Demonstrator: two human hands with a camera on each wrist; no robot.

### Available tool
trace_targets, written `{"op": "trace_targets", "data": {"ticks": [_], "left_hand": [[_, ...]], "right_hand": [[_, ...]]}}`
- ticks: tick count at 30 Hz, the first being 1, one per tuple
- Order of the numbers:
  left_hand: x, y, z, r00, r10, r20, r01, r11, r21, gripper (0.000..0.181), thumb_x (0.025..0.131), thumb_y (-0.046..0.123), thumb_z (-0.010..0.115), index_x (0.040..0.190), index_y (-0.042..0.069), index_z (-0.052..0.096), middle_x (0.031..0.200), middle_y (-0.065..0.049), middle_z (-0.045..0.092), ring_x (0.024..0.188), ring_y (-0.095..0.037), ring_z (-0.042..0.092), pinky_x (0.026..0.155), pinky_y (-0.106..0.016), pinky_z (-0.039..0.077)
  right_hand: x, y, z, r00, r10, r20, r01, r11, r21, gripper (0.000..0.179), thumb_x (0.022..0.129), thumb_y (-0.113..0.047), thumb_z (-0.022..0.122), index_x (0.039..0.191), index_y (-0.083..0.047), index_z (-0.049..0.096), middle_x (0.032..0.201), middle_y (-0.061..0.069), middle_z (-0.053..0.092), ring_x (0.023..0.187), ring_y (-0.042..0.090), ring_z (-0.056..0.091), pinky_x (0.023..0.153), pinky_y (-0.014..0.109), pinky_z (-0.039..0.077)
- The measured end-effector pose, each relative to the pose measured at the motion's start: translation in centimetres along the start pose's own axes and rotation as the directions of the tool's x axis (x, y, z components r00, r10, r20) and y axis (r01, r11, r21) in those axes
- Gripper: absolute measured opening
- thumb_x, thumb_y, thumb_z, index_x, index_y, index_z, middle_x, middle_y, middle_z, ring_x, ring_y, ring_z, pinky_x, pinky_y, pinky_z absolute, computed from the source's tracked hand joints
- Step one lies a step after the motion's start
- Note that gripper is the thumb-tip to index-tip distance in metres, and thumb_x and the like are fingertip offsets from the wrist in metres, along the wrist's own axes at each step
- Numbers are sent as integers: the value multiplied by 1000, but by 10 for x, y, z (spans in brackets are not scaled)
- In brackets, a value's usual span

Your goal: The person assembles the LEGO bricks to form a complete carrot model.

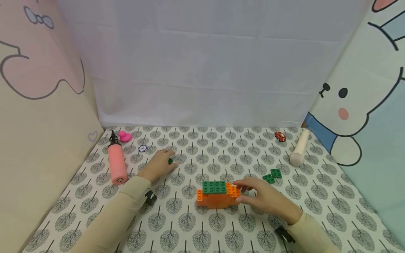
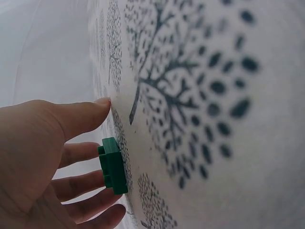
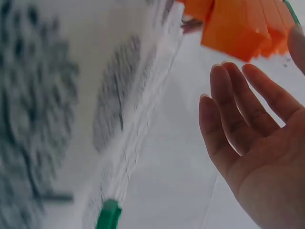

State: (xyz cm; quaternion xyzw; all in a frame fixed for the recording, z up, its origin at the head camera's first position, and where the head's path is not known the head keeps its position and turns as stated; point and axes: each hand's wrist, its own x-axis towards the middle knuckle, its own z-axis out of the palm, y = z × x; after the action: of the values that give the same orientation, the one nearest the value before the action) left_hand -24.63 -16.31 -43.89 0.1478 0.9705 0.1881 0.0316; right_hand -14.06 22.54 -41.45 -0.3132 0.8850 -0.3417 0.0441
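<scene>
An orange toy-brick build (image 1: 218,201) with green bricks (image 1: 214,187) along its top stands on the patterned cloth in front of the person. Beside its right end is the right hand (image 1: 264,196), fingers spread and loosely bent; the right wrist view shows the hand (image 3: 257,124) near the orange bricks (image 3: 238,28) without gripping them. Farther left, the left hand (image 1: 158,165) reaches over a small green brick (image 1: 170,161). In the left wrist view this green brick (image 2: 114,167) lies on the cloth between thumb and fingers, with the thumb apart from it.
Two loose green bricks (image 1: 269,178) lie right of the build. A pink cylinder (image 1: 117,163), a pink rubber duck (image 1: 125,136) and a blue-and-white chip (image 1: 142,148) are at left. At back right are a red toy car (image 1: 280,136) and a cream cylindrical object (image 1: 300,147).
</scene>
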Motion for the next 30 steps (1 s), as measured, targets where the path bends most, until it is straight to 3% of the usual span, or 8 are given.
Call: {"op": "trace_targets", "data": {"ticks": [6,10,18,22,26,30], "left_hand": [[2,-3,1,1000,-4,2,4,1000,-3,59,95,30,67,142,-1,51,145,-28,46,134,-47,42,113,-60,32],[1,-4,0,1000,-7,-1,7,1000,0,58,94,30,68,140,-2,52,144,-28,47,133,-46,44,113,-59,33],[-2,-4,-3,999,18,-51,-19,1000,-3,45,93,23,71,128,-3,61,127,-24,59,118,-41,56,105,-55,44],[-5,-4,-3,998,-2,-61,0,1000,-26,36,92,19,71,121,-2,66,118,-21,61,108,-36,60,96,-51,51],[-7,-4,-2,998,-2,-63,0,1000,-26,35,93,20,71,122,0,67,120,-19,62,109,-35,61,96,-51,51],[-10,4,-5,997,13,-77,-17,999,-47,39,94,21,69,127,3,64,129,-18,61,119,-36,58,104,-52,46]], "right_hand": [[-8,16,-29,991,105,-87,-113,989,-99,42,97,-39,64,130,-14,64,119,1,68,96,7,61,84,42,56],[-13,23,-36,987,137,-78,-147,980,-137,45,96,-41,64,129,-10,66,119,4,68,94,8,61,83,43,56],[-17,27,-35,992,95,-80,-107,979,-174,41,97,-37,65,126,-9,67,117,4,69,93,7,63,83,41,57],[-18,30,-35,991,112,-74,-123,976,-178,40,98,-36,64,127,-8,67,115,2,69,92,6,62,83,42,56],[-19,35,-33,991,111,-70,-121,980,-159,40,98,-35,64,127,-8,67,117,3,69,92,6,63,83,42,57],[-19,35,-32,991,118,-63,-125,983,-136,40,98,-36,63,127,-9,66,120,5,68,93,7,63,82,41,57]]}}
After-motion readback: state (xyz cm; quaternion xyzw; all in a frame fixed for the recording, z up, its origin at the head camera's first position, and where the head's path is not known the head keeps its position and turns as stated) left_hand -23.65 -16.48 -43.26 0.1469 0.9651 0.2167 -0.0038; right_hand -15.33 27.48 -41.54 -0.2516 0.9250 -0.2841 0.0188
